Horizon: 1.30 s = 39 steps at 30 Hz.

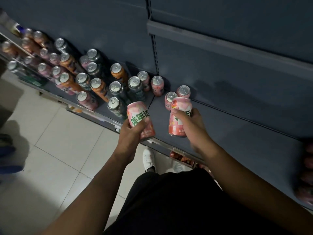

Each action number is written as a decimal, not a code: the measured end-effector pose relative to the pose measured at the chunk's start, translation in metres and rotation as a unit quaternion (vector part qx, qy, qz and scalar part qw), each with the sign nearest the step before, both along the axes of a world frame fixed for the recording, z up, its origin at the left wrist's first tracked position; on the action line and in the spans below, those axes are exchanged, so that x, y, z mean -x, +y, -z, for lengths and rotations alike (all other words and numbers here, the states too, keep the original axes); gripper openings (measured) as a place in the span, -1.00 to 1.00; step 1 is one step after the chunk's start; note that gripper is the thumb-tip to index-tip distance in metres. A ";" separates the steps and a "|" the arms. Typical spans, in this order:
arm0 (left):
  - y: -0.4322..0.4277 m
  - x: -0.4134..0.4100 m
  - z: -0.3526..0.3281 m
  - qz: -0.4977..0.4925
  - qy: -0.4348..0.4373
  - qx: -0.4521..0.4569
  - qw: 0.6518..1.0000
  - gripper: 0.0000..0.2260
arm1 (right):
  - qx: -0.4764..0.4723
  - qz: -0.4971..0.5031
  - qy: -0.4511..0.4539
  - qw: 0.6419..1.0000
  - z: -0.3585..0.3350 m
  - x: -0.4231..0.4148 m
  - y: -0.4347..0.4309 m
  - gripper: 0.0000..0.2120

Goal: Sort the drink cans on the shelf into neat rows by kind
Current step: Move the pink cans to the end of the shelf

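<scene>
My left hand (131, 133) grips a pink drink can (139, 117) tilted over the front edge of the dark grey shelf (237, 138). My right hand (191, 126) grips a second pink can (177, 119) just above the shelf. Right behind that can stand two more pink cans (171, 99) (183, 91), and another pink one (157, 85) stands further left. On the left part of the shelf, several dark green cans (135, 87), orange cans (118, 72) and pink cans (86, 99) stand mixed together.
The shelf's right half is bare up to some blurred pink cans (306, 175) at the far right edge. A higher shelf (220, 48) overhangs at the back. Below lie pale floor tiles (67, 141), my white shoe (148, 158) and a lower shelf with red packs (183, 158).
</scene>
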<state>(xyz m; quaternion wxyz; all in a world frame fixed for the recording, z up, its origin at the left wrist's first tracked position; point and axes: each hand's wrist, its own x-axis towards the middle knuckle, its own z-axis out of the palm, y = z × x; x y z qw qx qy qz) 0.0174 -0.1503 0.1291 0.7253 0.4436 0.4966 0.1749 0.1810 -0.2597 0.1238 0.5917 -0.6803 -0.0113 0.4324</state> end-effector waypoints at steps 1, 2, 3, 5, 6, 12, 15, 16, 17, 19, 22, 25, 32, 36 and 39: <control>-0.006 0.001 -0.006 0.004 0.000 -0.009 1.000 -0.54 | -0.005 0.004 -0.005 1.000 -0.004 0.001 -0.004 -0.61; -0.010 0.002 -0.011 0.008 -0.002 -0.016 1.000 -0.53 | -0.012 0.008 -0.010 1.000 -0.009 0.004 -0.007 -0.63; -0.014 0.003 -0.017 0.015 -0.005 -0.023 1.000 -0.54 | -0.017 0.012 -0.015 1.000 -0.014 0.006 -0.012 -0.66; -0.022 0.006 -0.029 0.030 -0.009 -0.036 0.999 -0.55 | -0.027 0.019 -0.029 0.999 -0.022 0.011 -0.021 -0.72; -0.026 0.008 -0.034 0.035 -0.014 -0.037 0.999 -0.57 | -0.032 0.026 -0.034 0.999 -0.025 0.013 -0.025 -0.73; -0.043 0.018 -0.061 0.076 -0.050 -0.021 0.996 -0.65 | -0.053 0.095 -0.067 0.992 -0.047 0.035 -0.054 -0.75; -0.051 0.026 -0.063 0.099 -0.048 -0.022 0.994 -0.81 | -0.055 0.151 -0.050 0.986 -0.054 0.049 -0.070 -0.62; -0.054 0.027 -0.062 0.106 -0.048 -0.023 0.993 -0.85 | -0.054 0.171 -0.048 0.983 -0.056 0.054 -0.076 -0.59; -0.058 0.030 -0.062 0.113 -0.048 -0.024 0.992 -0.86 | -0.052 0.188 -0.048 0.980 -0.059 0.059 -0.082 -0.57; -0.067 0.035 -0.062 0.129 -0.052 -0.026 0.990 -0.80 | -0.051 0.221 -0.047 0.973 -0.065 0.069 -0.096 -0.56; -0.081 0.037 -0.065 0.148 -0.055 -0.021 0.987 -0.49 | -0.052 0.250 -0.042 0.966 -0.077 0.081 -0.119 -0.58; -0.095 0.037 -0.066 0.153 -0.060 -0.009 0.986 -0.50 | -0.067 0.258 -0.029 0.963 -0.081 0.088 -0.143 -0.71; -0.128 0.014 -0.074 0.202 -0.060 -0.022 0.977 -0.63 | -0.054 0.279 -0.085 0.955 -0.092 0.086 -0.190 -0.67; -0.152 -0.009 -0.077 0.236 -0.060 -0.029 0.969 -0.67 | -0.048 0.308 -0.125 0.942 -0.092 0.077 -0.218 -0.63; -0.171 -0.028 -0.080 0.289 -0.081 -0.052 0.952 -0.61 | -0.055 0.320 -0.131 0.937 -0.088 0.065 -0.239 -0.61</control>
